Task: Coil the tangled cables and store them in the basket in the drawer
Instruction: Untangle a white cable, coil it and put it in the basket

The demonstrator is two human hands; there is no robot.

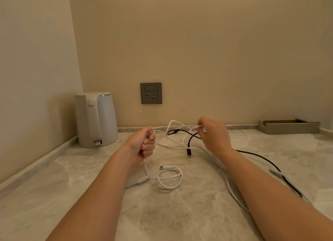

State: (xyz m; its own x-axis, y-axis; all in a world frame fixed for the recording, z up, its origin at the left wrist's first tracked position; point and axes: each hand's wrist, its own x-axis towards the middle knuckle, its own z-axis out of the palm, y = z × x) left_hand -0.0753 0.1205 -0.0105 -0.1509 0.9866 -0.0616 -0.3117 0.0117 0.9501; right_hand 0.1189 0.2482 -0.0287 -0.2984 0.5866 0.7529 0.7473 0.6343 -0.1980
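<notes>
Black cable (261, 157) partly behind right forearm (252, 179)

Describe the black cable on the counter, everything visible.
The black cable is thin, matte, perhaps braided. One end carries a dark plug with a pale band, hanging down near the countertop. From there it arcs up into the tangle with the white cable, passes behind the right hand, then trails slack to the right across the countertop, partly under the forearm. Whether the hand touches it cannot be told.
</notes>
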